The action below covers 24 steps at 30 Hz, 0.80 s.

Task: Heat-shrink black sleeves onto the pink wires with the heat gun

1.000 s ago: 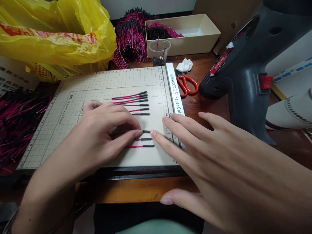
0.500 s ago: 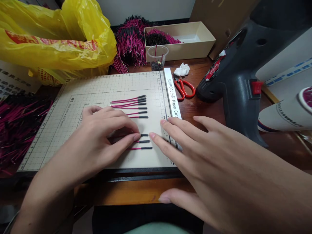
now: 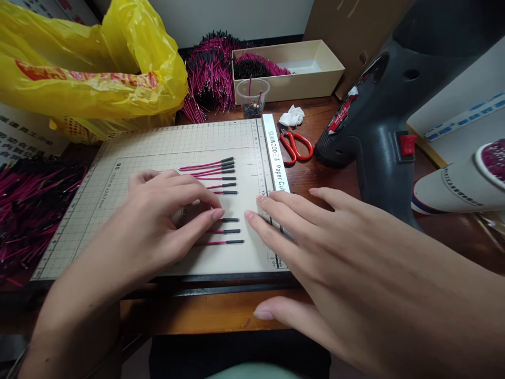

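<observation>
Several pink wires with black sleeves (image 3: 229,192) lie in a rough column on the cream gridded board of a paper cutter (image 3: 189,138). My left hand (image 3: 173,208) is over the middle of that column, thumb and index finger pressed together beside one wire's black sleeve (image 3: 232,220). Whatever is between those fingertips is hidden under the hand. Two more wires (image 3: 232,231) lie just nearer to me. My right hand (image 3: 311,247) is spread open across the cutter's right edge, its index fingertip a short gap from the sleeve ends.
Behind the board are a pile of wires (image 3: 209,73), a cardboard tray (image 3: 292,87) and a plastic cup (image 3: 252,100). Red-handled scissors (image 3: 295,147), crumpled tissue (image 3: 292,116), a dark heat gun (image 3: 379,137) and a paper cup (image 3: 453,184) stand right. A yellow bag (image 3: 94,100) is at left.
My left fingertips have drawn back slightly left, showing more of the nearest sleeve. My right index fingertip has come a little away from the sleeve's end. The view has shifted slightly.
</observation>
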Each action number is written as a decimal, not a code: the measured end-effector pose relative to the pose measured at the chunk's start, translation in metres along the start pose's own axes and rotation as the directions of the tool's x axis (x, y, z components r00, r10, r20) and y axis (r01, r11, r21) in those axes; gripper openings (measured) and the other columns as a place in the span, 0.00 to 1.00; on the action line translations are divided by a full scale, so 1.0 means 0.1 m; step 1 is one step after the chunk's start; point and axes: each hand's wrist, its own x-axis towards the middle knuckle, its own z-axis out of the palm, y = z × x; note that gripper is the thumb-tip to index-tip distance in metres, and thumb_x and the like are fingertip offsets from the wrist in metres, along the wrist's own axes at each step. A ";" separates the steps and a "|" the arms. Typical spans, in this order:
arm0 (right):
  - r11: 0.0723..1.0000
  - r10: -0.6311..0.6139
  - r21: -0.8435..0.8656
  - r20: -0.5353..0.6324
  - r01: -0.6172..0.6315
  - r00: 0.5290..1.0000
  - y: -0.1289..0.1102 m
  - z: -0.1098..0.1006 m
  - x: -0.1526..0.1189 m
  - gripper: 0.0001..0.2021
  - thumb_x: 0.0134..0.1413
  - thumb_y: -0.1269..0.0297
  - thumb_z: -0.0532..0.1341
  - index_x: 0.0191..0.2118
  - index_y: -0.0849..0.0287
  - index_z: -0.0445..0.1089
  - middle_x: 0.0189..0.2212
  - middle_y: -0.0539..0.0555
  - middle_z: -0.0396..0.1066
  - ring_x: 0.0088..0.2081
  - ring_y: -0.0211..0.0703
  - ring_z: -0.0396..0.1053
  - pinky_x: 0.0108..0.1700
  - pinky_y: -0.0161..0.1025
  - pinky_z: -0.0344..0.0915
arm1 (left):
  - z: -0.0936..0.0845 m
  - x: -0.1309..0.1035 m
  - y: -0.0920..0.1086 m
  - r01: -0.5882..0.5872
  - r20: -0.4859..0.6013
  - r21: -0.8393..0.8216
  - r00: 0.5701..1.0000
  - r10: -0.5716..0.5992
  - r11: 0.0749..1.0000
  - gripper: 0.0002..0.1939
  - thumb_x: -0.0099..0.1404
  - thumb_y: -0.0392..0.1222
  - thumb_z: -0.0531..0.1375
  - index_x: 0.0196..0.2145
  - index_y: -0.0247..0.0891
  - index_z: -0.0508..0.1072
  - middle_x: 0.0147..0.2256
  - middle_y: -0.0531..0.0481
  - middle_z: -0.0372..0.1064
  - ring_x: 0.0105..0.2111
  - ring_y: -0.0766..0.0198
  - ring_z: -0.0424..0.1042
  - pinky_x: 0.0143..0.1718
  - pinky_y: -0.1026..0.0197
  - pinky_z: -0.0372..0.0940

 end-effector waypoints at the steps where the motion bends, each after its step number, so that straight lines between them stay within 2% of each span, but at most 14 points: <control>1: 1.000 0.002 0.002 0.005 -0.002 1.000 0.00 0.00 0.00 0.35 0.71 0.37 0.52 0.61 0.64 0.77 0.53 0.63 0.80 0.51 0.57 0.76 0.45 0.53 0.74 | 0.00 0.00 -0.01 -0.001 0.004 0.001 1.000 0.001 1.000 0.09 0.70 0.51 0.62 0.35 0.50 0.80 0.34 0.59 0.81 0.36 0.57 0.75 0.47 0.49 0.53; 4: 1.000 0.006 -0.013 0.001 -0.006 1.000 -0.01 -0.01 -0.01 0.36 0.70 0.36 0.53 0.62 0.62 0.76 0.55 0.63 0.79 0.53 0.58 0.76 0.48 0.53 0.74 | -0.02 -0.02 -0.03 0.010 0.048 -0.026 0.999 -0.009 1.000 0.09 0.69 0.51 0.63 0.34 0.50 0.81 0.33 0.60 0.81 0.35 0.58 0.75 0.46 0.50 0.55; 9: 0.999 0.002 -0.049 -0.020 -0.003 1.000 -0.02 0.00 -0.02 0.36 0.69 0.35 0.54 0.62 0.62 0.77 0.53 0.62 0.80 0.51 0.57 0.77 0.48 0.53 0.74 | -0.03 -0.02 -0.06 0.022 0.093 -0.068 0.996 -0.015 0.997 0.09 0.70 0.52 0.64 0.34 0.50 0.81 0.36 0.60 0.82 0.37 0.58 0.77 0.46 0.51 0.58; 13: 0.999 0.004 -0.046 -0.019 -0.005 1.000 -0.04 0.01 -0.02 0.35 0.68 0.35 0.54 0.59 0.60 0.78 0.53 0.61 0.80 0.50 0.56 0.77 0.47 0.52 0.73 | -0.01 -0.01 -0.06 0.027 0.092 -0.071 0.996 -0.021 0.997 0.09 0.70 0.51 0.63 0.34 0.50 0.81 0.35 0.58 0.82 0.37 0.58 0.77 0.46 0.52 0.59; 20: 0.997 0.010 -0.071 -0.036 -0.012 0.999 -0.04 0.04 -0.02 0.37 0.69 0.34 0.52 0.63 0.62 0.76 0.53 0.63 0.80 0.53 0.57 0.76 0.49 0.53 0.71 | 0.02 0.00 -0.08 0.033 0.083 -0.105 0.996 -0.024 0.994 0.08 0.69 0.50 0.63 0.33 0.50 0.81 0.35 0.59 0.81 0.38 0.59 0.77 0.47 0.52 0.57; 24: 0.999 0.005 -0.037 -0.019 -0.006 1.000 -0.02 0.02 0.00 0.34 0.68 0.34 0.55 0.59 0.59 0.78 0.53 0.61 0.80 0.50 0.57 0.77 0.47 0.54 0.71 | 0.01 -0.01 -0.08 0.029 0.084 -0.102 0.996 -0.021 0.994 0.08 0.70 0.50 0.64 0.34 0.50 0.80 0.35 0.60 0.81 0.38 0.59 0.77 0.48 0.52 0.57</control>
